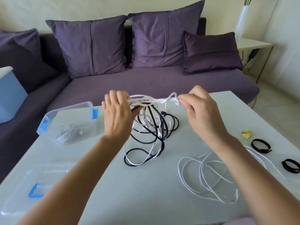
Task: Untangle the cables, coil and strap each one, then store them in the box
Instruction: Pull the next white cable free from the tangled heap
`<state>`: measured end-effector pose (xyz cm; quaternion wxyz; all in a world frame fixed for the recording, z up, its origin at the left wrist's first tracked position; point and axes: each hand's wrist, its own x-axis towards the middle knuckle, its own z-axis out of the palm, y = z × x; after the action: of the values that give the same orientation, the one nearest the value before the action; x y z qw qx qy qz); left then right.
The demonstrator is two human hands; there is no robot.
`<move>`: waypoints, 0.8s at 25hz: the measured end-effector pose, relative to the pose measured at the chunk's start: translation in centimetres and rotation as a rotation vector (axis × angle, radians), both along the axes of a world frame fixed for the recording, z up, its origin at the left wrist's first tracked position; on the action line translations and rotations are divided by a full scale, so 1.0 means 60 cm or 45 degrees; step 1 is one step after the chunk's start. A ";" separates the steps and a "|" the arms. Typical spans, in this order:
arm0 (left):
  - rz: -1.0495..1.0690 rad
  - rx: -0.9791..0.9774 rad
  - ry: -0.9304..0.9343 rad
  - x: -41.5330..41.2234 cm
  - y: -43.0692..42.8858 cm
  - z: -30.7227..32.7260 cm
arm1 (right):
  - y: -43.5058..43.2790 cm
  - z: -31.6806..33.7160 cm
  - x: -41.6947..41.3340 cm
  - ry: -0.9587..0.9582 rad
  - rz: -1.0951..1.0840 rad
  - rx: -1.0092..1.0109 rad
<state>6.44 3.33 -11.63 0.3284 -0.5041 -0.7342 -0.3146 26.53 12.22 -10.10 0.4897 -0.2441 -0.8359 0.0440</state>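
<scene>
A tangle of black and white cables point(151, 127) hangs between my raised hands above the white table point(146, 192). My left hand point(117, 114) grips the top of the bundle, where white loops and a black end gather. My right hand point(199, 109) pinches a white cable loop point(172, 99) pulled out to the right. The bundle's lower loops rest on the table. A loose white cable point(209, 174) lies spread on the table under my right forearm. A clear box point(68, 122) with blue clips stands at the left, with a coiled white cable point(68, 133) inside.
The box's clear lid point(37, 189) lies at the near left. Two black straps point(260, 146) point(290, 165) and a yellow strap point(246, 133) lie at the table's right edge. A purple sofa point(146, 78) stands just behind the table.
</scene>
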 end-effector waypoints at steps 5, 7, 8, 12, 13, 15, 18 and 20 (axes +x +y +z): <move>0.105 -0.799 0.060 0.045 -0.039 -0.113 | -0.001 -0.046 0.006 -0.363 -0.077 -0.452; 0.143 -1.237 0.021 0.078 -0.071 -0.127 | -0.014 -0.051 0.005 -0.570 -0.010 -0.698; 0.088 -1.423 0.070 0.085 -0.092 -0.132 | -0.026 -0.054 0.003 -0.652 0.053 -0.801; -0.340 -1.665 -0.121 0.057 -0.133 -0.059 | -0.081 -0.065 -0.007 -0.704 0.169 -0.902; -0.322 -1.438 -0.222 0.047 -0.127 -0.038 | -0.091 -0.066 -0.007 -0.686 0.138 -0.880; -0.363 -0.890 -0.659 0.060 -0.120 -0.026 | -0.114 -0.068 -0.003 -0.661 0.040 -0.749; -0.525 -0.759 -1.009 0.096 -0.105 -0.023 | -0.147 -0.074 0.001 -0.568 0.027 -0.501; -0.574 -0.901 -1.141 0.095 -0.098 -0.028 | -0.156 -0.082 0.005 -0.528 0.057 -0.386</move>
<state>12.12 -2.53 -13.31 -0.2741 -0.5442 -0.7360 -0.2950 26.82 2.87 -15.01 0.2645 -0.3000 -0.9075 0.1285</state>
